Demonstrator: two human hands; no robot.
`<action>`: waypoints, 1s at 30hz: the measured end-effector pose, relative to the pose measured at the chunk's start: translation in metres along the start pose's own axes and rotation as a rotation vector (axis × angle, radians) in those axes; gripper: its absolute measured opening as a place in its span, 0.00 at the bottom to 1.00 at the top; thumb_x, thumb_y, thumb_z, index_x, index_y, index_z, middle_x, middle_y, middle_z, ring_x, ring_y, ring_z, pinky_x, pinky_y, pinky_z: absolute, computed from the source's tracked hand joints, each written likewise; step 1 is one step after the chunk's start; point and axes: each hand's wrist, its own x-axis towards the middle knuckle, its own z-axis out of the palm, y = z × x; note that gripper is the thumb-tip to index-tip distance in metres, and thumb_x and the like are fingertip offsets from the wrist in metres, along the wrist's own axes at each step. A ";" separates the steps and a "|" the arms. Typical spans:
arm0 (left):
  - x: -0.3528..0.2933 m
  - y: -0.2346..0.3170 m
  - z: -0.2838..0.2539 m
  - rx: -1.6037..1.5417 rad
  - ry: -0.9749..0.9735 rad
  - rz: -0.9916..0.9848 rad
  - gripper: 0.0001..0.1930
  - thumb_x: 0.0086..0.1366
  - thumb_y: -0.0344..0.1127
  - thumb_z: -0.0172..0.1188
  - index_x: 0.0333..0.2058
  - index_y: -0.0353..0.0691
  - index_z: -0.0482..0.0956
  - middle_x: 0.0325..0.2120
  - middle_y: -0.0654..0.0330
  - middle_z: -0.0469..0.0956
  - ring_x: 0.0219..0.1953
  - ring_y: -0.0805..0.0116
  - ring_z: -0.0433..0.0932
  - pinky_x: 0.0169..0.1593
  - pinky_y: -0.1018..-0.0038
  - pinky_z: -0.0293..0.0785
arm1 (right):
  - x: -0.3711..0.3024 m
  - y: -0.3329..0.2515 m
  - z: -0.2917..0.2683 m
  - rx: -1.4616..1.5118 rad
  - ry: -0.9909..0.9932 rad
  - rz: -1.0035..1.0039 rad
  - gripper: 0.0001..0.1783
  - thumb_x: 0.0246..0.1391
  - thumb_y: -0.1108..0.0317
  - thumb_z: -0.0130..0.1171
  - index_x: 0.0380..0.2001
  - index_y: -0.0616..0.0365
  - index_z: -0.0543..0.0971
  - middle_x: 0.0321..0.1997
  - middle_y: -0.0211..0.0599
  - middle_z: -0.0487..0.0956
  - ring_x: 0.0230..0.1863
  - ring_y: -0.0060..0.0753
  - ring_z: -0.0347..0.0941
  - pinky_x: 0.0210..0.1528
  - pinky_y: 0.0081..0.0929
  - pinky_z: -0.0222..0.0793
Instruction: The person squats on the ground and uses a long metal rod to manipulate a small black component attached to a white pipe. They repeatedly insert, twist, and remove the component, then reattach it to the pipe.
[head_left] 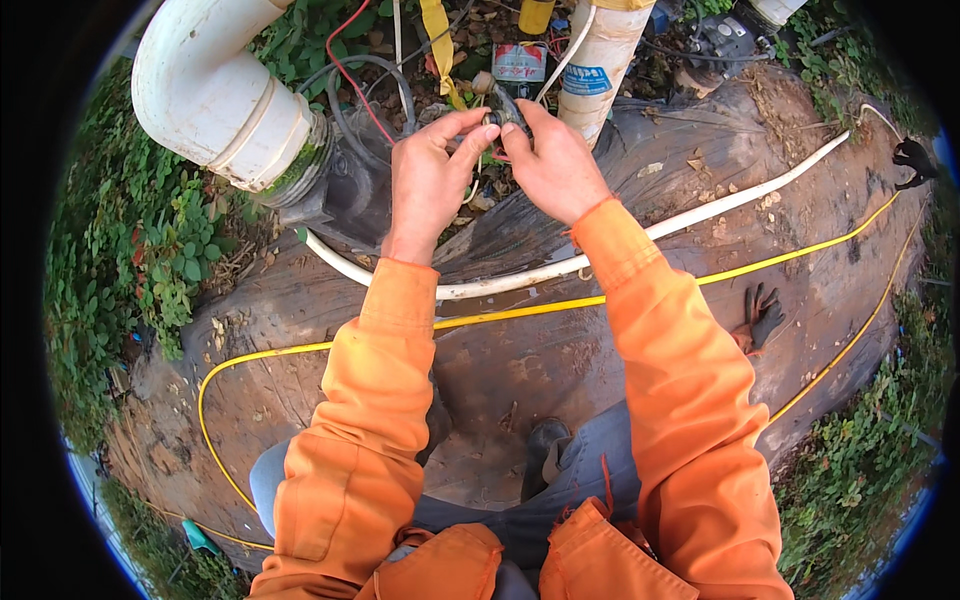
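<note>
My left hand (pixel 430 180) and my right hand (pixel 558 163) meet at the top middle, both closed in a pinch. Between their fingertips is a small dark, rounded piece (pixel 513 112), its kind hard to tell because the fingers partly cover it. Thin wires or cords run close to it. Just beyond my hands lies a red and white printed packet (pixel 519 68). A yellow strap (pixel 437 45) hangs to the left of the packet.
A thick white pipe elbow (pixel 215 90) stands at the left, and an upright white pipe (pixel 600 75) at the right. A white tube (pixel 715 207) and a yellow hose (pixel 770 262) cross the dark plastic sheet (pixel 500 400). A dark glove (pixel 762 315) lies to the right.
</note>
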 end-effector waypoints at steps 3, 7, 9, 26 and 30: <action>-0.001 -0.004 0.001 0.032 0.042 0.154 0.13 0.61 0.31 0.64 0.45 0.39 0.82 0.21 0.71 0.76 0.20 0.87 0.65 0.24 0.85 0.62 | 0.003 -0.002 0.000 0.072 -0.017 0.043 0.22 0.56 0.58 0.53 0.39 0.72 0.71 0.38 0.66 0.77 0.43 0.65 0.74 0.46 0.47 0.69; -0.001 -0.002 -0.001 -0.040 -0.038 0.048 0.15 0.61 0.30 0.63 0.47 0.38 0.81 0.21 0.64 0.78 0.20 0.82 0.69 0.25 0.79 0.68 | 0.004 -0.009 0.001 -0.063 0.001 0.095 0.31 0.54 0.48 0.56 0.35 0.75 0.71 0.35 0.68 0.77 0.42 0.65 0.76 0.44 0.46 0.72; -0.003 -0.001 0.001 -0.143 -0.120 -0.103 0.16 0.62 0.29 0.61 0.50 0.39 0.79 0.18 0.68 0.75 0.17 0.84 0.66 0.22 0.81 0.64 | 0.005 -0.012 0.001 -0.089 0.001 0.123 0.33 0.54 0.45 0.57 0.34 0.76 0.70 0.33 0.68 0.77 0.40 0.66 0.76 0.43 0.47 0.72; -0.002 0.003 0.015 -1.080 -0.296 -0.436 0.14 0.73 0.45 0.47 0.34 0.41 0.73 0.20 0.65 0.71 0.13 0.82 0.58 0.15 0.84 0.50 | 0.004 -0.008 0.007 -0.240 0.033 0.092 0.26 0.58 0.51 0.53 0.33 0.70 0.70 0.35 0.64 0.77 0.40 0.64 0.76 0.42 0.49 0.72; -0.003 0.010 0.016 -1.102 -0.261 -0.477 0.15 0.73 0.45 0.47 0.33 0.39 0.73 0.20 0.64 0.71 0.13 0.82 0.58 0.15 0.84 0.51 | 0.003 -0.009 0.004 -0.248 0.044 0.054 0.25 0.58 0.52 0.54 0.32 0.70 0.69 0.33 0.64 0.78 0.38 0.64 0.76 0.40 0.50 0.73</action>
